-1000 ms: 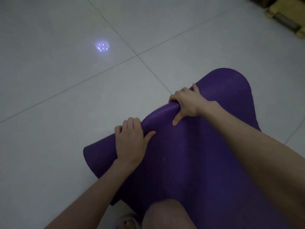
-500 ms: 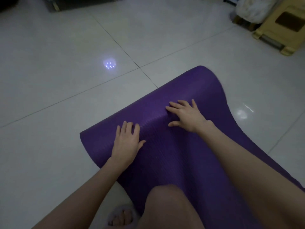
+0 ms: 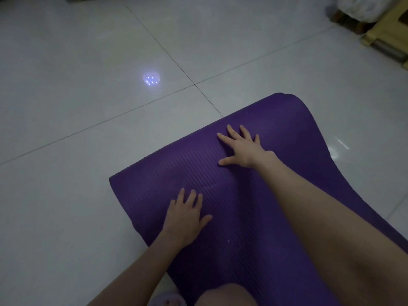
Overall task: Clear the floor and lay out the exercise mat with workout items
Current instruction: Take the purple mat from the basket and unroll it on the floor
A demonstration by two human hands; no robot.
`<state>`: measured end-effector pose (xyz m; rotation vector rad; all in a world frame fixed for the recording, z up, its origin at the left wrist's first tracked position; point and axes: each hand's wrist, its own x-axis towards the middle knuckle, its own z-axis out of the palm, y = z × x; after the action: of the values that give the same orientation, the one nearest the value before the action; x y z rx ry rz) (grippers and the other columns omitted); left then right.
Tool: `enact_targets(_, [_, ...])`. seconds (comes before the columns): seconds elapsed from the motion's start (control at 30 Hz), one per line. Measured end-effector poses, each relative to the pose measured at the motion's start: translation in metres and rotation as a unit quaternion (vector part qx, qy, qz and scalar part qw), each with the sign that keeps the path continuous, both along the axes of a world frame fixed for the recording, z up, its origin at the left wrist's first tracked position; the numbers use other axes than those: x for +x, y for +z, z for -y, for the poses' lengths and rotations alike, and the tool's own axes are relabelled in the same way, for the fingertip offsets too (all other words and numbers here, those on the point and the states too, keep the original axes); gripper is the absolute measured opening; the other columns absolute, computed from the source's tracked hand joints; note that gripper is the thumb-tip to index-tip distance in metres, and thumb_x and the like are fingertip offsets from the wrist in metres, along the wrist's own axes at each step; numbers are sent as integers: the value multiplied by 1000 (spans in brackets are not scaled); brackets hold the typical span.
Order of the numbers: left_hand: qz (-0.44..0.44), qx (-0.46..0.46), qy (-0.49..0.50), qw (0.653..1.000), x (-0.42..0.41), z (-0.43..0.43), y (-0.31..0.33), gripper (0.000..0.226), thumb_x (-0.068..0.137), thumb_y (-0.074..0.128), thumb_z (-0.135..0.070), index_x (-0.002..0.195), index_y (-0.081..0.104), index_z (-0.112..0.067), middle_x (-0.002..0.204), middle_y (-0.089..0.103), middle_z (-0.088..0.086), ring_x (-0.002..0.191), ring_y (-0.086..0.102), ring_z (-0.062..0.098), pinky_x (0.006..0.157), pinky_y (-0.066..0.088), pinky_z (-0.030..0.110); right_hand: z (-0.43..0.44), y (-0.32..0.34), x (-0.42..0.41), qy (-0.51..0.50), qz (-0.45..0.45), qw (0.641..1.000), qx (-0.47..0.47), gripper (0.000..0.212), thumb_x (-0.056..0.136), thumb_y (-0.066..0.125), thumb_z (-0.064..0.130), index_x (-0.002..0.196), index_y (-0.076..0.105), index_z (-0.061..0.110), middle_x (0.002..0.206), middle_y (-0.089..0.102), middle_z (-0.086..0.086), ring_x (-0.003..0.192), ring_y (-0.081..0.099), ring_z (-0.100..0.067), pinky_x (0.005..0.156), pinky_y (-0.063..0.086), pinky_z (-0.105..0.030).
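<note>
A purple ribbed exercise mat (image 3: 220, 177) lies spread on the white tiled floor (image 3: 88, 107), its far end still curling up slightly at the right corner. My left hand (image 3: 185, 217) presses flat on the mat near its left edge, fingers straight and spread. Farther out, my right hand (image 3: 240, 149) also lies flat on the mat with fingers spread, close to the far end. My knee shows at the bottom edge over the mat.
A yellowish wooden stool (image 3: 388, 38) and a white bag (image 3: 362, 7) stand at the top right corner. A slipper (image 3: 165, 300) shows at the bottom beside the mat. A small bluish light reflection (image 3: 151, 79) glints on the tiles.
Both hands let go of the rolled end and now press flat; the mat's last roll has unrolled away from me and lies nearly flat.
</note>
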<state>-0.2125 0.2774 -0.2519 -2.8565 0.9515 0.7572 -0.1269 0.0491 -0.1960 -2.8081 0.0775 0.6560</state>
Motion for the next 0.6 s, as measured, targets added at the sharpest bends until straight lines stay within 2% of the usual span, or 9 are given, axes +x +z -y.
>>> enact_targets(0.1, [-31, 16, -29, 999, -8, 3, -7, 69, 95, 19, -60, 149, 16, -17, 157, 14, 4, 142, 14, 33, 109, 25, 48, 4, -12, 7, 2, -4, 1000, -13, 96, 78, 68, 51, 150, 5, 38, 159, -15, 5, 143, -20, -31, 108, -6, -68])
enact_targets(0.13, [-7, -8, -28, 1000, -5, 4, -6, 65, 96, 21, -57, 147, 24, -17, 153, 25, 5, 137, 27, 32, 105, 29, 45, 5, -14, 9, 4, -3, 1000, -17, 98, 77, 69, 51, 149, 4, 39, 159, -15, 5, 143, -21, -31, 108, -7, -68])
enact_targets(0.2, [82, -123, -1, 989, 12, 3, 2, 47, 96, 38, -46, 130, 50, -15, 125, 52, 7, 109, 53, 26, 87, 39, 38, 7, -17, 16, 6, 2, 1000, -16, 104, 72, 71, 54, 149, 2, 39, 159, -14, 4, 143, -22, -31, 107, -11, -68])
enact_targets(0.27, [186, -216, 38, 958, 39, 2, 8, 29, 87, 62, -32, 108, 63, -10, 102, 60, 10, 87, 59, 26, 72, 43, 37, 10, -16, 28, 10, 0, 1000, -12, 113, 64, 74, 60, 149, 3, 39, 160, -12, 4, 143, -22, -32, 104, -17, -66])
enact_targets(0.33, [219, -222, 98, 945, 68, -1, 13, 41, 84, 66, -35, 114, 60, -8, 112, 58, 18, 98, 57, 33, 79, 44, 44, 13, -12, 39, 8, -19, 1000, -5, 119, 57, 76, 64, 149, 4, 40, 160, -9, 5, 142, -22, -32, 102, -20, -64])
enact_targets(0.4, [150, -192, 169, 955, 101, -3, 10, 68, 85, 52, -57, 134, 45, -9, 135, 45, 19, 122, 43, 34, 98, 34, 49, 16, -11, 57, 9, -45, 999, -8, 121, 52, 77, 67, 149, 7, 41, 160, -4, 6, 143, -20, -32, 102, -22, -62])
enact_targets(0.47, [42, -147, 212, 965, 130, -7, 5, 98, 71, 40, -79, 142, 30, -12, 146, 35, 15, 131, 35, 31, 108, 24, 50, 16, -12, 72, 20, -56, 998, -22, 120, 50, 77, 69, 148, 13, 40, 159, 7, 4, 144, -10, -32, 104, -21, -62])
enact_targets(0.53, [-51, -112, 233, 965, 149, -10, 2, 112, 53, 39, -90, 135, 33, -14, 139, 43, 12, 124, 43, 29, 107, 28, 50, 15, -14, 84, 31, -47, 998, -32, 120, 47, 77, 70, 147, 20, 39, 153, 18, 1, 142, 1, -33, 105, -18, -63])
enact_targets(0.6, [-60, -101, 235, 965, 157, -9, -1, 113, 44, 41, -92, 124, 42, -13, 126, 53, 10, 110, 52, 27, 98, 39, 48, 13, -19, 91, 37, -54, 997, -39, 122, 44, 77, 71, 147, 19, 39, 152, 18, 0, 142, 2, -33, 105, -18, -63])
